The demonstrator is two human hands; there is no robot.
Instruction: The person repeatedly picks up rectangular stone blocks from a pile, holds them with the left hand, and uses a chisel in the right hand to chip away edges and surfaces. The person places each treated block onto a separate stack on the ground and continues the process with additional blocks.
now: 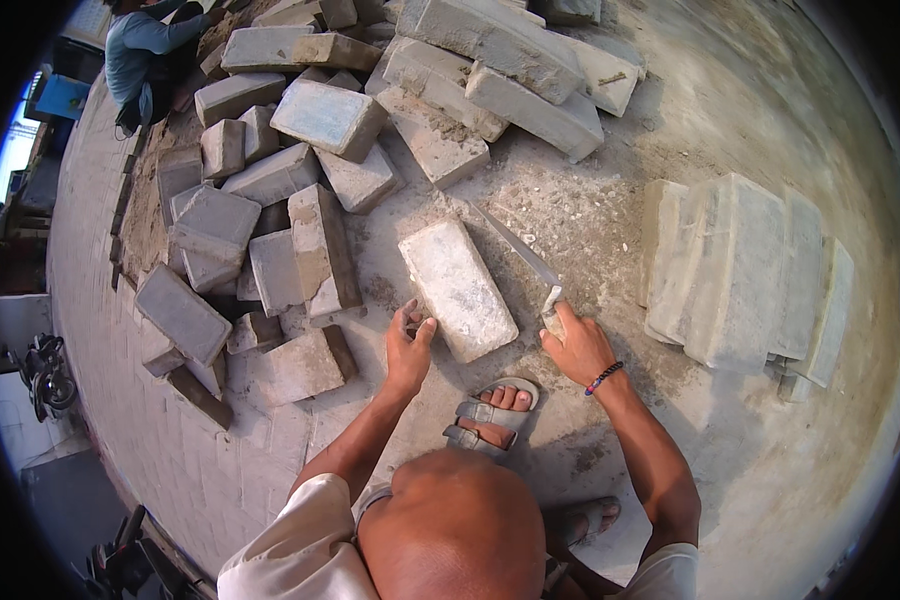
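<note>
At the far left a heap of grey paving blocks (270,190) lies jumbled on the ground, and another person (140,55) crouches at its upper edge.

Nearer the middle, the left hand (407,345) rests on the near left corner of a single grey block (457,288) that lies flat on the dusty concrete floor (730,470), apart from the heap. Its grip is loose: the fingers are spread and curled over the corner, touching but not clamped.

The block's long axis runs from upper left to lower right, with its near short end pointing toward the person's sandalled foot (495,412).

Just right of the block, the right hand (578,345) is closed around the handle of a long flat blade (518,255), which stretches away up and to the left along the block's right side, its tip beyond the far end.

The step in hand looks like steadying the block while the blade is brought to it. The next move would likely call for a firmer left hold and the blade laid true against the face.

Far right, a neat row of blocks (745,270) stands on edge.
</note>
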